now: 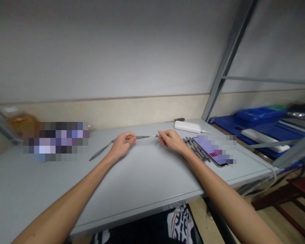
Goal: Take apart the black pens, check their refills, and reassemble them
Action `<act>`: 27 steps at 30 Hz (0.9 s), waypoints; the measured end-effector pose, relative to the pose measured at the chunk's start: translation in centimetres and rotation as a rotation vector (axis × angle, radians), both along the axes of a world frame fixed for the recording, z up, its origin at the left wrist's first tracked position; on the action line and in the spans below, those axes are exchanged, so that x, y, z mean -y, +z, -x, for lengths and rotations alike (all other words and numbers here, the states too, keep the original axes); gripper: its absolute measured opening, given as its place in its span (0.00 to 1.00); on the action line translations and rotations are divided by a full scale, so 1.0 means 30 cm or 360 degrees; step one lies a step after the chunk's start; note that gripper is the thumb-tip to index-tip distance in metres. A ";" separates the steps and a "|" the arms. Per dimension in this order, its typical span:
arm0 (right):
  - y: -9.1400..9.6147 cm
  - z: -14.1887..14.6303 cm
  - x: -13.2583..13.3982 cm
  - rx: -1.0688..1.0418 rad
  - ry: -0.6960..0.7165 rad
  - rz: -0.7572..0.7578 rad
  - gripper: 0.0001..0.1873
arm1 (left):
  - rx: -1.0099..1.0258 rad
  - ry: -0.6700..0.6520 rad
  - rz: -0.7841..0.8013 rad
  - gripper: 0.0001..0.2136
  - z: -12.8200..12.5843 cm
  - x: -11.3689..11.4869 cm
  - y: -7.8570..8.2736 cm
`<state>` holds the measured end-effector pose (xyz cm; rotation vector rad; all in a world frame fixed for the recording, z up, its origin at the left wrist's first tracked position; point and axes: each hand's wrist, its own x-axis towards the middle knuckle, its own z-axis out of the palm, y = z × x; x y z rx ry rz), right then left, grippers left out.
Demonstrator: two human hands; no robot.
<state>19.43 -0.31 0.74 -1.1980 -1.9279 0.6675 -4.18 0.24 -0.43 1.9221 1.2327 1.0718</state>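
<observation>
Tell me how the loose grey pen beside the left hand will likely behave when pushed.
The grey pen may roll, as it looks slim and rounded on the flat table. It's likely stiff, since it lies fairly straight. Its thinness suggests it's light.

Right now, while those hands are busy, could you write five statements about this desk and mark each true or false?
1. The left hand holds a slim grey pen-like piece. True.
2. More grey pieces lie beside the phone. True.
3. The phone lies screen down. False: its lit screen faces up.
4. A white bar lies on the desk, beyond the right hand. True.
5. The right hand is spread flat. False: it is curled, pinching the thin end of the pen-like piece.
</observation>
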 end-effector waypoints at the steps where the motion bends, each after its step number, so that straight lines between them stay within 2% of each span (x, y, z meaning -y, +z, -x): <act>1: 0.002 0.001 0.001 -0.0023 -0.0003 -0.0054 0.22 | -0.0009 0.0013 0.0007 0.10 0.001 -0.001 0.000; 3: 0.006 0.004 0.002 -0.0064 0.0012 -0.0151 0.16 | -0.0028 0.0043 0.0012 0.10 0.002 -0.002 -0.001; 6: 0.008 0.008 0.003 -0.0060 0.0054 -0.0127 0.13 | -0.0040 0.0044 0.0004 0.11 0.005 -0.001 -0.001; 11: 0.003 0.014 0.004 0.0072 0.0008 -0.0087 0.25 | -0.0031 0.0031 -0.0048 0.10 0.005 0.002 -0.001; 14: -0.001 0.013 0.007 0.0158 -0.0033 -0.0209 0.18 | -0.0050 0.0074 -0.0044 0.12 0.010 -0.003 -0.008; 18: -0.009 0.036 0.023 0.0609 -0.0150 -0.0638 0.20 | 0.0052 0.0102 0.0152 0.15 0.003 -0.006 -0.019; 21: -0.018 0.088 0.037 0.1075 -0.0397 -0.0769 0.14 | 0.0275 0.0152 0.0420 0.16 -0.026 0.004 -0.020; 24: -0.030 0.146 0.044 0.1329 -0.0427 -0.0725 0.12 | 0.0444 0.0186 0.0676 0.15 -0.058 0.018 -0.018; 27: -0.041 0.177 0.045 0.1419 -0.0375 -0.0483 0.16 | 0.0394 0.0205 0.0630 0.13 -0.072 0.032 -0.013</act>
